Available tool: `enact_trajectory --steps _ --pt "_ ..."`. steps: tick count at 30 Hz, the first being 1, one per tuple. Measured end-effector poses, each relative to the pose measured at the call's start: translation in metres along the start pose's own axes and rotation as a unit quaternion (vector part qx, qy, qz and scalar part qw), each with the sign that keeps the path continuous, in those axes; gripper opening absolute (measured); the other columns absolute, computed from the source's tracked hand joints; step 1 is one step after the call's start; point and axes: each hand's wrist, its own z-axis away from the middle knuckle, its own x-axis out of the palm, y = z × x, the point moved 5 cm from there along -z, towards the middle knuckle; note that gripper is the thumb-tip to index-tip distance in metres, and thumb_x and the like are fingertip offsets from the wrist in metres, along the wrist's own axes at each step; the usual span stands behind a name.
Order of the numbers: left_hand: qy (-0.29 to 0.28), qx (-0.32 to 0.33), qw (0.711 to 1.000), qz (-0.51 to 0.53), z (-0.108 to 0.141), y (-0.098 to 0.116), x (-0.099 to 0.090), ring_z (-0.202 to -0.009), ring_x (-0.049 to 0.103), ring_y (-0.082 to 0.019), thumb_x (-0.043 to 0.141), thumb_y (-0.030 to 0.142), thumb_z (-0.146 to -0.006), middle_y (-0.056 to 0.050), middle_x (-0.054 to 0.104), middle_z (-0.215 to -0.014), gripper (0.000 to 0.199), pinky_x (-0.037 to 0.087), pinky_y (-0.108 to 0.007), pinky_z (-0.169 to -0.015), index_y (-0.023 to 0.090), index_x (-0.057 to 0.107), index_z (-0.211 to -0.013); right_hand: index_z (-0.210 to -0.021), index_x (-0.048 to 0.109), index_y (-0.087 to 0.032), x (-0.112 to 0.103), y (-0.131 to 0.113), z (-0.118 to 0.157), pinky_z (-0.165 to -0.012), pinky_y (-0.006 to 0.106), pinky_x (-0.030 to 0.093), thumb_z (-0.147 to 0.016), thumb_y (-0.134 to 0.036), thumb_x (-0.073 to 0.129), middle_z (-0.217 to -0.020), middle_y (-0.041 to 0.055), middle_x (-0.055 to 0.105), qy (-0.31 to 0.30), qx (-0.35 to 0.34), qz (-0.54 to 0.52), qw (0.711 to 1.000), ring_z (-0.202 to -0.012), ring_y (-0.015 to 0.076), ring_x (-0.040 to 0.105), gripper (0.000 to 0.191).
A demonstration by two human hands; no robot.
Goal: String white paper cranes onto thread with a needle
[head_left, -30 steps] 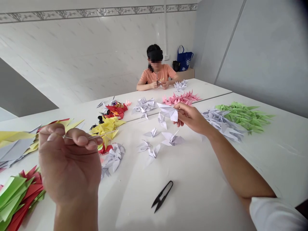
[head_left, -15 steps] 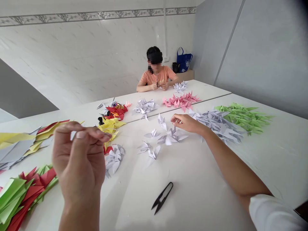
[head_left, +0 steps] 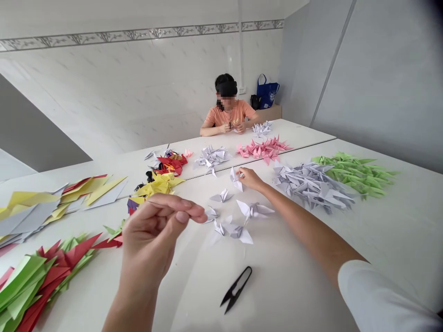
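Observation:
My left hand (head_left: 152,235) hangs above the table's near side, its thumb and forefinger pinched together; nothing shows clearly between them. My right hand (head_left: 249,180) reaches across the table, its fingertips on a small white paper crane (head_left: 236,180). Just below that hand lie other loose white paper cranes (head_left: 254,210) (head_left: 233,232). Black thread snips (head_left: 236,289) rest on the white table (head_left: 290,258) in front of me, nearest neither hand.
Heaps of grey (head_left: 311,186), green (head_left: 356,175), pink (head_left: 265,150) and yellow (head_left: 159,185) paper cranes cover the table, with large folded cranes (head_left: 41,286) at lower left. A seated person (head_left: 228,113) works at the far end, with a blue bag (head_left: 267,92) behind.
My right hand has let go of the white crane it held and moved left to another. My left hand has moved right, and the thin metal needle it showed is no longer visible.

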Motion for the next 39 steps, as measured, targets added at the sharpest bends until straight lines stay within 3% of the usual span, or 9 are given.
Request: enact_trajectory --steps 4,8,12,16,20,24,32,36,39 --pt "-0.019 0.000 0.998 -0.058 0.005 -0.001 0.012 -0.062 0.071 -0.016 0.080 0.034 -0.085 -0.003 0.074 -0.073 0.012 0.065 -0.030 -0.062 0.023 0.078 -0.083 -0.129 0.061 -0.018 -0.004 0.003 0.003 -0.093 0.044 0.058 -0.100 -0.035 0.062 -0.131 0.0107 0.063 0.049 0.020 -0.042 0.998 -0.110 0.0233 0.066 0.034" --pt "-0.112 0.028 0.983 -0.141 0.003 -0.012 0.017 -0.058 0.071 -0.016 0.068 0.030 -0.094 -0.002 0.075 -0.073 0.011 0.060 -0.029 -0.058 0.022 0.076 -0.094 -0.128 0.062 -0.017 -0.026 -0.007 0.019 -0.092 0.044 0.058 -0.100 -0.035 0.062 -0.129 0.0105 0.064 0.126 0.020 -0.125 0.984 -0.109 0.0227 0.066 0.033" --pt "-0.145 0.016 0.973 -0.179 -0.002 -0.027 0.015 -0.053 0.063 -0.012 0.059 0.030 -0.099 0.001 0.068 -0.065 0.014 0.052 -0.025 -0.055 0.021 0.069 -0.095 -0.110 0.064 -0.016 -0.043 -0.035 0.040 -0.076 0.032 0.057 -0.100 -0.042 0.057 -0.092 0.0038 0.068 0.170 -0.008 -0.249 0.953 -0.077 0.0148 0.065 0.029" --pt "-0.155 0.001 0.953 -0.259 -0.004 -0.039 0.018 -0.056 0.053 -0.011 0.052 0.033 -0.101 0.001 0.059 -0.064 0.023 0.041 -0.024 -0.052 0.023 0.071 -0.093 -0.093 0.063 -0.018 -0.046 -0.074 0.064 -0.064 0.028 0.053 -0.089 -0.047 0.065 -0.071 -0.0003 0.063 0.132 -0.029 -0.374 0.917 -0.064 0.0126 0.060 0.029" --pt "-0.164 -0.018 0.940 -0.300 -0.003 -0.042 0.022 -0.063 0.053 -0.013 0.048 0.033 -0.101 -0.001 0.062 -0.072 0.028 0.037 -0.025 -0.052 0.024 0.073 -0.094 -0.083 0.064 -0.018 -0.042 -0.106 0.084 -0.062 0.028 0.053 -0.080 -0.042 0.075 -0.070 0.0008 0.065 0.066 -0.026 -0.452 0.889 -0.062 0.0122 0.060 0.027" --pt "-0.171 -0.014 0.935 -0.309 0.000 -0.039 0.027 -0.056 0.046 -0.013 0.047 0.030 -0.100 0.002 0.053 -0.061 0.028 0.034 -0.025 -0.052 0.024 0.074 -0.094 -0.086 0.066 -0.018 -0.041 -0.124 0.098 -0.062 0.028 0.054 -0.078 -0.038 0.080 -0.072 0.0000 0.066 0.031 -0.028 -0.494 0.869 -0.064 0.0123 0.060 0.025" --pt "-0.154 -0.009 0.936 -0.317 0.001 -0.035 0.026 -0.056 0.043 -0.011 0.048 0.027 -0.100 0.002 0.052 -0.063 0.027 0.032 -0.024 -0.052 0.023 0.075 -0.098 -0.089 0.069 -0.019 -0.052 -0.143 0.112 -0.062 0.026 0.057 -0.085 -0.024 0.074 -0.073 -0.0021 0.068 0.044 -0.081 -0.472 0.877 -0.062 0.0115 0.064 0.008" --pt "-0.153 -0.015 0.936 -0.317 0.001 -0.036 0.027 -0.059 0.045 -0.010 0.047 0.026 -0.101 0.003 0.055 -0.067 0.026 0.033 -0.023 -0.053 0.023 0.072 -0.099 -0.089 0.067 -0.020 -0.064 -0.154 0.123 -0.060 0.024 0.058 -0.093 -0.027 0.069 -0.078 -0.0015 0.071 0.131 -0.163 -0.389 0.897 -0.062 0.0102 0.067 0.008" --pt "-0.150 0.005 0.938 -0.312 0.001 -0.037 0.027 -0.060 0.042 -0.010 0.047 0.025 -0.101 0.002 0.051 -0.068 0.023 0.031 -0.023 -0.052 0.020 0.066 -0.089 -0.097 0.068 -0.022 -0.073 -0.167 0.140 -0.062 0.023 0.059 -0.096 -0.018 0.063 -0.088 0.0004 0.074 0.220 -0.285 -0.259 0.896 -0.070 0.0112 0.071 0.007"
